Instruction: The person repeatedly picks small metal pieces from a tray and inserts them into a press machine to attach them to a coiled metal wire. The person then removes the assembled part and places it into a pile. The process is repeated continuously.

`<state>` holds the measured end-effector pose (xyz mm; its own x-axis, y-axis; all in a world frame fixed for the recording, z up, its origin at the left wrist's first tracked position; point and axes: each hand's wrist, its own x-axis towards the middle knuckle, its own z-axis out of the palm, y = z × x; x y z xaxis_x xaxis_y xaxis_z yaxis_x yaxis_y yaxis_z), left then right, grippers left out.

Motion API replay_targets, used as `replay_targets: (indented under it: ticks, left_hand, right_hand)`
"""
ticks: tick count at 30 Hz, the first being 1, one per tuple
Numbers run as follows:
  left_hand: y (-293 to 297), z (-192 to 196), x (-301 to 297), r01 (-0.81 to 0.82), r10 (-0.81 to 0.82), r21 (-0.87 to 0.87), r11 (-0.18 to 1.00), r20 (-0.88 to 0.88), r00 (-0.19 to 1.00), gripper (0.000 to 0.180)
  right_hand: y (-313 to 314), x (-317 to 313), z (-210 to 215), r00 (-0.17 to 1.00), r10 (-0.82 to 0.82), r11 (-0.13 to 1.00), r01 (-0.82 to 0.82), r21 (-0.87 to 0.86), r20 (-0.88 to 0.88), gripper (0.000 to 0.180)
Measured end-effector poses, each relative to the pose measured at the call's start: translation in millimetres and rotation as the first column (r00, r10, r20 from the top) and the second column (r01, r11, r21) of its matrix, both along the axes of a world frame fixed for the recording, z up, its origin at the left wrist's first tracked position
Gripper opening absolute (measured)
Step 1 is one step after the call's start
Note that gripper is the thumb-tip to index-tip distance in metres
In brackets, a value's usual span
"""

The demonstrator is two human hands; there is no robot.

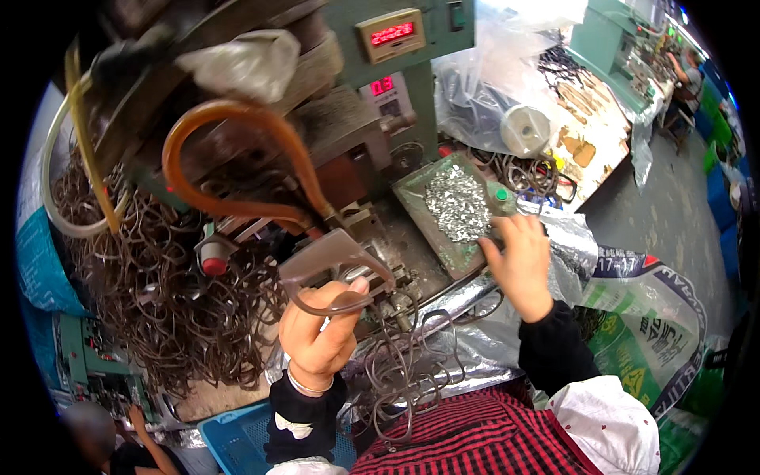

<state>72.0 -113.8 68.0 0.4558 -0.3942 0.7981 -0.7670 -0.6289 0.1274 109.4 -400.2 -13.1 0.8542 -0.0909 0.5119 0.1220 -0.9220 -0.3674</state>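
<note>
My left hand [321,336] is closed, gripping a brown translucent eyeglass frame [311,260] between thumb and fingers in front of the machine's work area [376,249]. At the right edge of a shallow metal tray [423,194], my right hand [524,265] has its thumb and forefinger apart beside a heap of small shiny metal pieces [459,207]. Nothing shows between those fingertips. Several more brown eyeglass frames [408,360] hang in a loose tangle between my forearms.
A big heap of brown frames [182,301] covers the bench at left. The green press [451,63] carries red displays, and an orange hose [214,111] loops in front. A green-capped bottle [503,198] stands by the tray. Other people [687,79] sit farther off.
</note>
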Motion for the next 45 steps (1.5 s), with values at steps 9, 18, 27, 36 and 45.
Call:
replay_targets:
  ticks: [9, 18, 27, 36, 45]
  left_hand:
    - [0, -13, 16, 0.019, -0.008, -0.076, 0.997, 0.147, 0.989, 0.04]
    - [2, -14, 12, 0.074, -0.066, -0.056, 0.996, 0.132, 0.989, 0.037]
    - [-9, -10, -19, -0.174, 0.168, -0.096, 0.98, -0.069, 0.983, 0.037]
    - [88, 57, -110, -0.684, 0.742, -0.393, 0.614, -0.007, 0.67, 0.026]
    - [137, -110, -21, -0.799, 0.935, 0.538, 0.268, -0.344, 0.083, 0.017]
  right_hand:
    - [17, 65, 10, 0.97, 0.162, 0.971, -0.189, 0.144, 0.179, 0.01]
    - [17, 61, -5, 0.976, 0.12, 0.941, -0.171, 0.294, 0.183, 0.01]
    - [32, 93, -13, 0.921, 0.347, 0.895, -0.269, -0.354, 0.178, 0.011]
    - [25, 54, 10, 0.954, 0.286, 0.855, -0.298, 0.425, 0.095, 0.011]
    - [38, 47, 2, 0.933, 0.313, 0.896, -0.353, 0.269, 0.18, 0.013]
